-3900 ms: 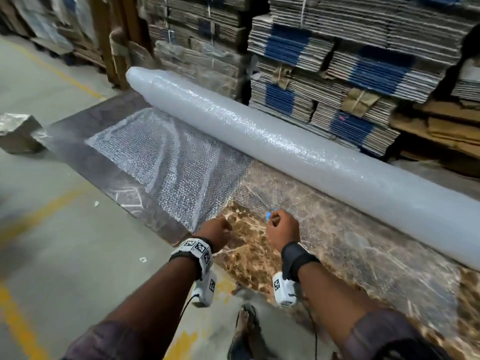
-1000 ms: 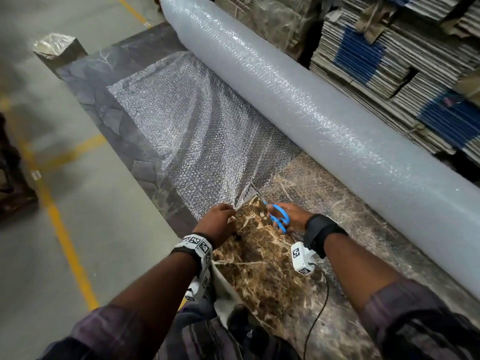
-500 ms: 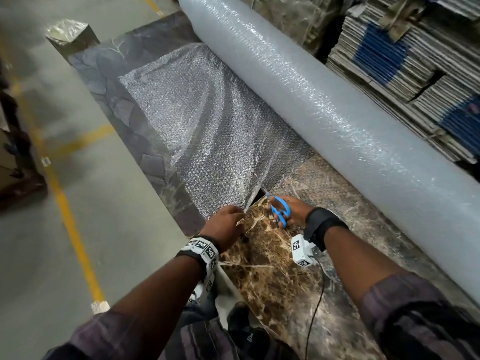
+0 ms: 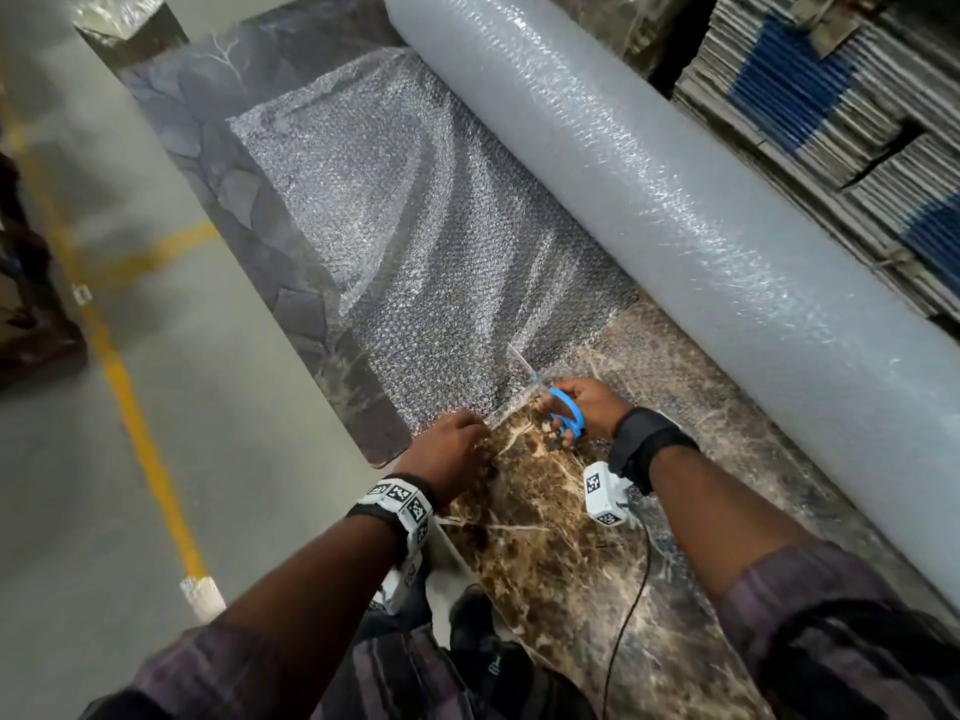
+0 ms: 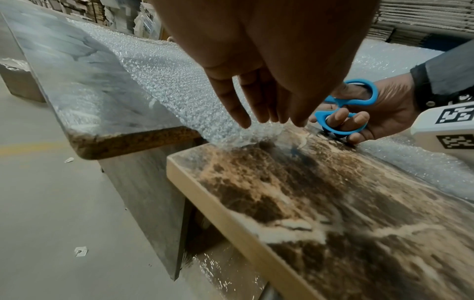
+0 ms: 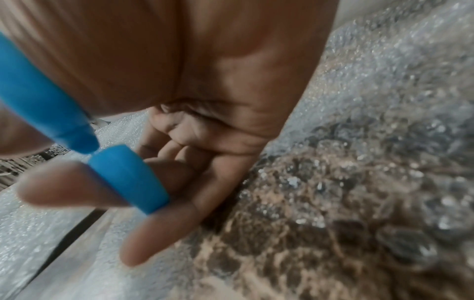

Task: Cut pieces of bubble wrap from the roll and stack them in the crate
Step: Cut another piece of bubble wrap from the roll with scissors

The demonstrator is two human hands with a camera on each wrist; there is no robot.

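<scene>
A long bubble wrap roll (image 4: 675,200) lies across the far side of the table. From it an unrolled sheet (image 4: 415,226) spreads toward me over the grey slab (image 4: 218,148) and the brown marbled top (image 4: 545,537). My left hand (image 4: 480,436) pinches the sheet's near cut edge, which bunches under the fingertips (image 5: 269,119). My right hand (image 4: 571,407) grips blue-handled scissors (image 4: 566,413), thumb and fingers through the loops (image 5: 343,113). The blades point at the roll along a slit in the sheet. In the right wrist view only the blue loop (image 6: 128,178) shows.
Stacks of flattened cardboard (image 4: 831,96) rise behind the roll at the right. A film-wrapped block (image 4: 130,28) stands off the table's far left end. Grey floor with a yellow line (image 4: 130,407) runs along the left. A thin cable (image 4: 634,605) hangs from my right wrist.
The scissors have advanced from the sheet's near edge toward the roll, lengthening the slit. My left hand has kept hold of the near edge. My view has tilted further down.
</scene>
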